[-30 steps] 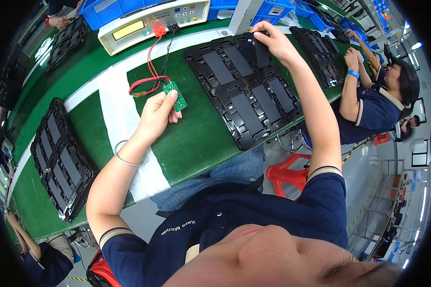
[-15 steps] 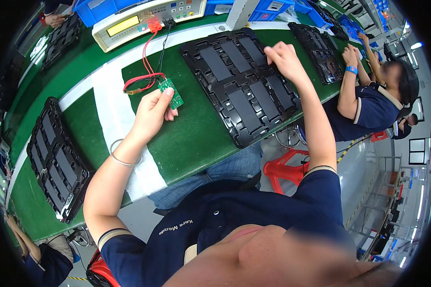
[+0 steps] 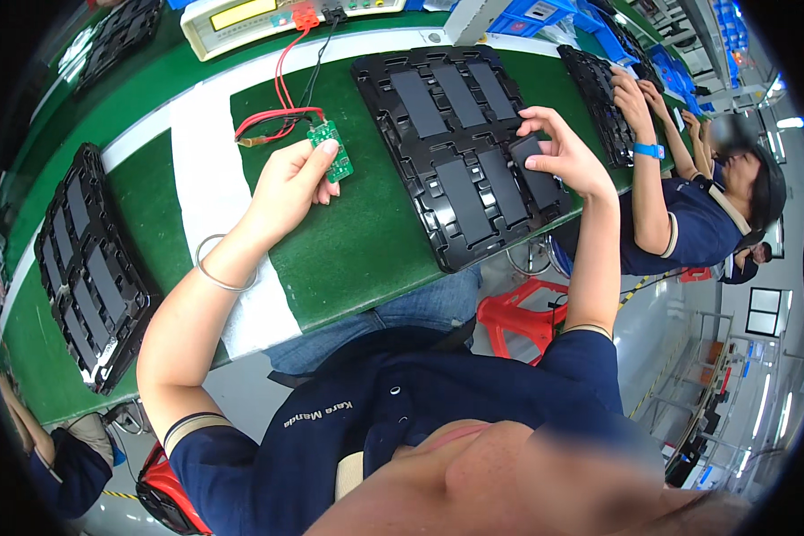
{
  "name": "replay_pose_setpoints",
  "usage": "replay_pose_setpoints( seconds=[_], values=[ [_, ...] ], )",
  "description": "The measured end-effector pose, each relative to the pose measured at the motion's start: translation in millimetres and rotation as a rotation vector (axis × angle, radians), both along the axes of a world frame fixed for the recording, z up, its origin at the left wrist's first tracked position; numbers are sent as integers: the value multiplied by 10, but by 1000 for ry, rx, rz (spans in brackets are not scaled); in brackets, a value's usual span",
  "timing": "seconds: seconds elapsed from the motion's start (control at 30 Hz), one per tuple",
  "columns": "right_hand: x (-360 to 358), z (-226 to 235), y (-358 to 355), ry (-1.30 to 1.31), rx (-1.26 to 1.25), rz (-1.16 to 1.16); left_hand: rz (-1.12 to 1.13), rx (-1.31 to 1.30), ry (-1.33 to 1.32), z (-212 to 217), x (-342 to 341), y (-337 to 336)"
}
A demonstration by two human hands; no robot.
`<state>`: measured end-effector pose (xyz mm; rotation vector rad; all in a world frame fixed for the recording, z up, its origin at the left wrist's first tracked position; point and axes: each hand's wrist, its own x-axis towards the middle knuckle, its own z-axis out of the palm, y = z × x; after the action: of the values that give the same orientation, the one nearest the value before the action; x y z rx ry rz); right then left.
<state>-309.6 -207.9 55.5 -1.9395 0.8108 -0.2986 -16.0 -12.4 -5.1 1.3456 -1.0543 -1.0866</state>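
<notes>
My left hand (image 3: 293, 186) is closed on a small green circuit board (image 3: 340, 166), with the thumb on top of it. Red and black wires (image 3: 281, 113) run from the board's far end. My right hand (image 3: 567, 154) grips a dark rectangular block (image 3: 536, 179) between thumb and fingers, at the near right slot of a black moulded tray (image 3: 426, 143). The block looks slightly raised and tilted against its neighbours. Several similar dark blocks lie in the tray's other slots.
A cream test meter (image 3: 268, 20) with a yellow display stands behind, wired to the board. Another loaded black tray (image 3: 89, 277) lies at left, and one (image 3: 598, 103) at right before a co-worker (image 3: 679, 210). A white strip (image 3: 207, 161) crosses the green bench (image 3: 357, 241).
My right hand has moved nearer along the tray's right side, opened from a pinch and taken hold of a block there. My left hand still holds the circuit board.
</notes>
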Motion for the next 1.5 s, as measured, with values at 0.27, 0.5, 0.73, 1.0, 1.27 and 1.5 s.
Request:
replay_pose_setpoints(
  seconds=[0.27, 0.5, 0.73, 1.0, 1.27, 1.5],
  values=[
    [621, 100, 247, -322, 520, 135, -15, -15, 10, -5, -5, 0],
    [1559, -53, 512, -297, 740, 155, 23, -26, 85, -5, 17, 6],
    [1717, -192, 727, -266, 582, 231, 31, -9, 123, 30, 39, 20],
    [1704, -246, 787, -290, 491, 189, 30, 19, 79, 59, 15, 42],
    [1711, -326, 812, -342, 419, 190, 11, -36, 39, 41, 14, 37],
    [1735, -293, 815, -307, 448, 157, -2, -32, 26, 2, 34, 49]
  ],
)
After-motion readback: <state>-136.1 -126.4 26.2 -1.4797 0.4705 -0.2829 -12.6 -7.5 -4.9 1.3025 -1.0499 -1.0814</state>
